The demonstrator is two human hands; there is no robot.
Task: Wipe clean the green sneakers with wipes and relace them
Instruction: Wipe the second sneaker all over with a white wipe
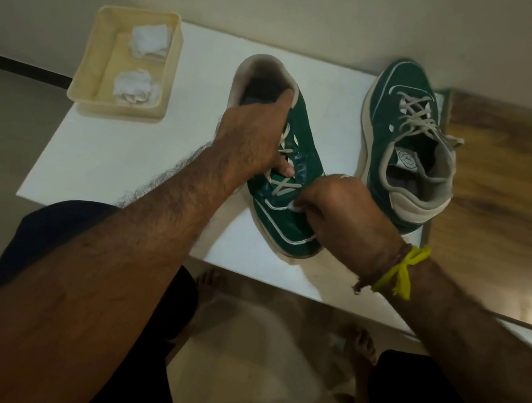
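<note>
Your left hand [253, 135] grips the near sneaker [280, 183] at its collar, steadying it mid-table [112, 154], so your right hand [335, 207] can pinch its lace [281, 188] near the toe. The second sneaker [408, 139] stands far right, laced.

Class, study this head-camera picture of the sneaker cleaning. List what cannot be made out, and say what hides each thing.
- Lace end by the right hand: its fingers cover it.
- Tongue of the near sneaker: behind the left hand.
- Logo on the far sneaker: too small to read.
- Wipes in the tray: too dim to tell if they are dirty.
</note>
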